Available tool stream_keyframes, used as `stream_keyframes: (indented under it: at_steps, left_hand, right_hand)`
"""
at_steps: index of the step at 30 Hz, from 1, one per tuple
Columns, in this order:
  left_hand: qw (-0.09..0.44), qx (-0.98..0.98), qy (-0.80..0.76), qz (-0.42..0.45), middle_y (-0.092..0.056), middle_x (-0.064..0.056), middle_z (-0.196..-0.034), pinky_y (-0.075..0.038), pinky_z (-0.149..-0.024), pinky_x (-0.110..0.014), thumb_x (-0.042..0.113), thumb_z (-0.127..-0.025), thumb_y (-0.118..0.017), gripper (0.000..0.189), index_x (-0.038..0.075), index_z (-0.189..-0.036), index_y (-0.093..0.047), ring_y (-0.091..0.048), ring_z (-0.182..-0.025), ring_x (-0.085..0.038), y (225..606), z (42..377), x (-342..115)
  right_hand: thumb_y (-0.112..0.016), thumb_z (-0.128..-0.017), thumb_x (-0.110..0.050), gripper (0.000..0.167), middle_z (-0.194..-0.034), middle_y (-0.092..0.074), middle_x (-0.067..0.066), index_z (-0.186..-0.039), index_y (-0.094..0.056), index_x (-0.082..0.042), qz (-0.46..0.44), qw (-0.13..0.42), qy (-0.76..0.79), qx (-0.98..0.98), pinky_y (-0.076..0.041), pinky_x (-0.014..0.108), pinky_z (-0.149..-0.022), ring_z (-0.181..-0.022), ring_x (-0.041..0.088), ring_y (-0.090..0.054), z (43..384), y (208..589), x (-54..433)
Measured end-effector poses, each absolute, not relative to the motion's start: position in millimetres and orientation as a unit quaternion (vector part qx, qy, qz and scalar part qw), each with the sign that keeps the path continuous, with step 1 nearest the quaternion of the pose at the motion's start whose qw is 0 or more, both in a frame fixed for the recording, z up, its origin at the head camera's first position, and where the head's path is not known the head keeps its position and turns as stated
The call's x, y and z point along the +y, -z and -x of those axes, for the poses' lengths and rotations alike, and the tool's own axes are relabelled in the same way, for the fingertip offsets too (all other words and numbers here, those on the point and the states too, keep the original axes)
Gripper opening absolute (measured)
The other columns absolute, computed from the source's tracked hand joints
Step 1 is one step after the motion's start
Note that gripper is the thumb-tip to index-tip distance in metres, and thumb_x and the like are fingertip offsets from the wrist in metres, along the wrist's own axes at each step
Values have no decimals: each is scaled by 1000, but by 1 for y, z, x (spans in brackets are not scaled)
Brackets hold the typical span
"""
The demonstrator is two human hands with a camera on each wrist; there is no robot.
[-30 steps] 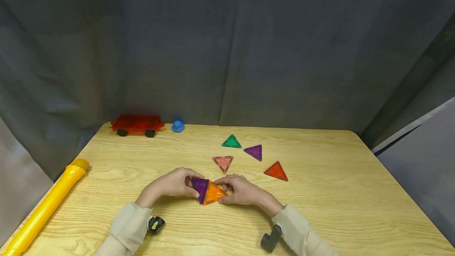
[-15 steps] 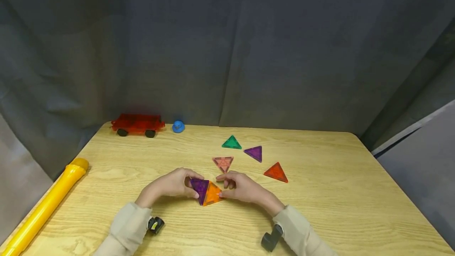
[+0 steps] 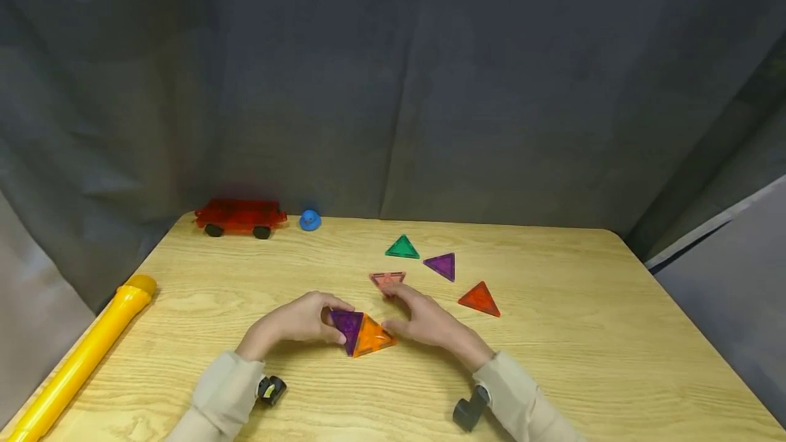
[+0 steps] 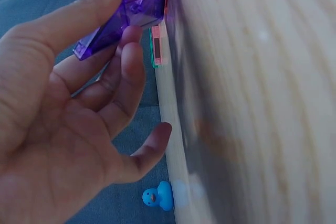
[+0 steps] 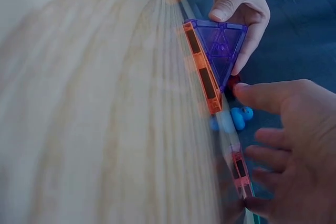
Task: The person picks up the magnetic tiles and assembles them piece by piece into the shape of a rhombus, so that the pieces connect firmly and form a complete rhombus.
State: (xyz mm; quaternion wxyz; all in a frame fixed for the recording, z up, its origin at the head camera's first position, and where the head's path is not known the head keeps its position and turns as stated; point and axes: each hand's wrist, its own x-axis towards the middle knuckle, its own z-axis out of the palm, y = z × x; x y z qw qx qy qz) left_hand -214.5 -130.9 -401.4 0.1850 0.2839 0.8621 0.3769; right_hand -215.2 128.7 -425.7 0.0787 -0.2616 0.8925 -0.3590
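My left hand (image 3: 301, 319) pinches a purple triangular magnetic tile (image 3: 346, 328) between thumb and fingers. The right wrist view shows that purple tile (image 5: 223, 43) tilted up, its edge meeting an orange triangular tile (image 3: 373, 336) that lies on the table. Off the orange tile, my right hand (image 3: 426, 319) has its fingers spread and grips nothing. Its index finger covers the near corner of a pink triangular tile (image 3: 387, 278); whether it touches, I cannot tell. In the left wrist view, my left hand (image 4: 79, 114) has its lower fingers loosely bent under the purple tile (image 4: 142, 3).
Beyond the hands lie a green triangle (image 3: 402, 247), another purple triangle (image 3: 442, 266) and a red triangle (image 3: 480, 299). A red toy car base (image 3: 241, 215) and a blue rubber duck (image 3: 310, 220) stand at the back left edge. A yellow tube (image 3: 82, 360) lies along the left side.
My right hand has let go of the orange tile and moved away from me with its fingers spread, reaching the pink tile. The left hand keeps its hold on the purple tile.
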Motion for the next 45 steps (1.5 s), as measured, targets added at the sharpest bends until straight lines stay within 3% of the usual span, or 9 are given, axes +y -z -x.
stream_keyframes:
  at_steps: [4,19,26,33,45]
  left_hand:
    - [183,863,-375,-287,-62,-3,-93,-45,-62,-23,16,-79,-78,49,-2,-121,-62,-53,-74,-12,402,216,-130]
    - [187,860,-381,-282,-63,-2,-91,-45,-62,-23,14,-79,-78,48,-2,-121,-63,-53,-72,-12,405,217,-131]
    - [189,859,-382,-284,-64,-3,-93,-46,-62,-23,15,-79,-78,49,-2,-121,-62,-54,-72,-12,405,216,-132]
    - [192,859,-381,-283,-64,-3,-94,-46,-63,-23,15,-79,-78,49,-2,-122,-61,-55,-73,-12,405,217,-132]
    - [191,861,-379,-280,-63,-4,-95,-46,-63,-24,14,-79,-77,49,-3,-122,-61,-54,-74,-12,402,214,-131]
  right_hand:
    - [-67,-88,-33,61,-139,-50,12,-139,-45,-9,247,98,347,899,-34,50,-107,-132,33,-41,214,427,130]
    - [-64,-92,-23,44,-131,-57,12,-130,-54,-4,258,85,353,895,-33,49,-107,-129,34,-45,206,425,138]
    - [-66,-89,-12,35,-120,-61,11,-122,-60,-4,261,45,370,890,-36,51,-104,-119,32,-52,202,424,142]
    - [-73,-83,-11,43,-126,-56,13,-123,-59,-5,219,-4,374,901,-39,52,-100,-120,34,-48,206,429,145]
    - [-76,-81,-25,62,-135,-51,16,-133,-50,-3,179,17,354,918,-34,52,-103,-122,34,-41,215,436,148]
